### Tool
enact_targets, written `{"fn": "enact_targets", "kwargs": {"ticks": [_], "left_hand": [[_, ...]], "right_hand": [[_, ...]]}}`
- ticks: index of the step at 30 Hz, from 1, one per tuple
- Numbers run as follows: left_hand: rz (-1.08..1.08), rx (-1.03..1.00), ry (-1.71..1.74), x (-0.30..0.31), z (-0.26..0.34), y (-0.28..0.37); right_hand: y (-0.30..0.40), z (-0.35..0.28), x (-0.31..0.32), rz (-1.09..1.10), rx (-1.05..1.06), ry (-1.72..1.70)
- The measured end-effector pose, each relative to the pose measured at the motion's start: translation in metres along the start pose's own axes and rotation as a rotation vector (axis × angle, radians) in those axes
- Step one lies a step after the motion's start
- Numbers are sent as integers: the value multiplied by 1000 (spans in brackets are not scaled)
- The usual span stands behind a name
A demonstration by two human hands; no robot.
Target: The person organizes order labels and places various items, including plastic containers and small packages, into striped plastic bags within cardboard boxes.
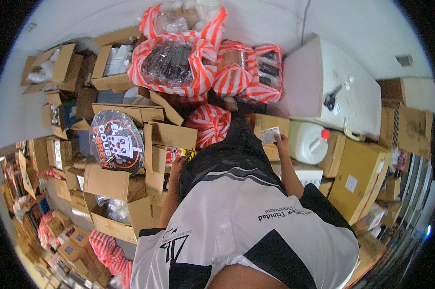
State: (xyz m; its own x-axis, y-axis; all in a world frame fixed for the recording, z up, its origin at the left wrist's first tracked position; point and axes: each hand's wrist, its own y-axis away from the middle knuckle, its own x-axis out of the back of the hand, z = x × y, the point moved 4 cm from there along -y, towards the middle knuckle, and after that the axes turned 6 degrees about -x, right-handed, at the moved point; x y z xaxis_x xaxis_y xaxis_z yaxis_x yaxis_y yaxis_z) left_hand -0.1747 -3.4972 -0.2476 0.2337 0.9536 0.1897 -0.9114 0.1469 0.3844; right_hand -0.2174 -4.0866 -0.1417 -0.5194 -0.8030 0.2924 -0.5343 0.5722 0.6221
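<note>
My right hand (282,142) grips a small white card (270,135) that bears writing, in front of an upright cardboard box and left of a white plastic jug (308,142) with a red cap. My left hand (179,163) is at an opened cardboard box (172,135), beside red-and-white and yellow packets (171,156); its fingers are partly hidden, and whether they hold a packet is unclear. Left of that box, a round sign (116,141) in clear plastic wrap leans on other boxes. A tied red-and-white striped bag (210,124) lies just beyond my left hand.
Striped bags with plastic-wrapped goods (168,61) stand along the wall. A white cabinet (347,90) with a black-handled tool on top is at the right, beside a large cardboard box (360,180). Opened boxes (111,225) crowd the left, and another striped bag (111,253) lies lower left.
</note>
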Motion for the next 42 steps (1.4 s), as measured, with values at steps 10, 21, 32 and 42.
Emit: {"fn": "enact_targets", "kwargs": {"ticks": [10, 21, 32, 42], "left_hand": [[40, 267, 157, -41, 185, -108], [436, -201, -903, 79, 383, -307], [407, -135, -1105, 129, 368, -412], [531, -30, -693, 109, 376, -316]], "right_hand": [[-122, -133, -67, -342, -311, -529], [-103, -284, -309, -966, -23, -101], [-65, -315, -416, -1041, 250, 66], [-44, -284, -362, -955, 225, 169]]}}
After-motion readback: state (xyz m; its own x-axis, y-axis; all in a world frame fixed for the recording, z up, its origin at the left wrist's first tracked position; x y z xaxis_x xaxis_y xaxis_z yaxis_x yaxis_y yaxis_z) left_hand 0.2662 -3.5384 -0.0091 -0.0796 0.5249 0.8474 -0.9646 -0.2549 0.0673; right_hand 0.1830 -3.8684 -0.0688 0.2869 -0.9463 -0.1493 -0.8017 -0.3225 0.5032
